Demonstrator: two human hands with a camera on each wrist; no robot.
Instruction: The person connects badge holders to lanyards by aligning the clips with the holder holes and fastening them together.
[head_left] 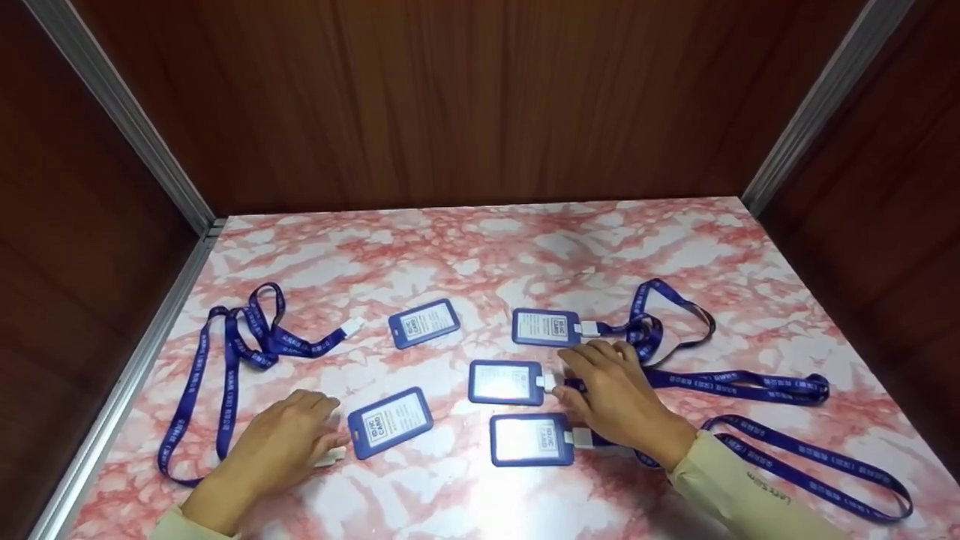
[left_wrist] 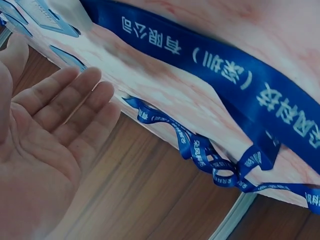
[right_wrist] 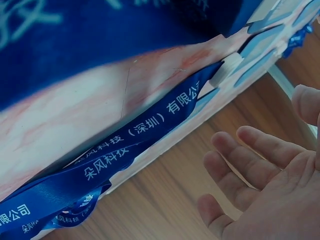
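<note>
My left hand (head_left: 289,435) is beside a white lanyard clip (head_left: 330,456), just left of a blue badge holder (head_left: 391,423). Its fingers are loosely extended in the left wrist view, with no object in the palm. Over the blue lanyards at the right is my right hand (head_left: 615,390), its fingertips near the white clip (head_left: 550,382) of the middle badge holder (head_left: 505,382). The right wrist view shows these fingers relaxed, the palm bare. Clips also join the upper badge holder (head_left: 545,327) and the lower badge holder (head_left: 531,439) to lanyards.
Another blue badge holder (head_left: 424,323) lies at centre left, apart from the lanyard clip (head_left: 351,327) to its left. Looped blue lanyards (head_left: 191,397) spread along the left side and a long lanyard (head_left: 825,480) at lower right. Brown panels (head_left: 480,105) enclose the marbled table (head_left: 480,247).
</note>
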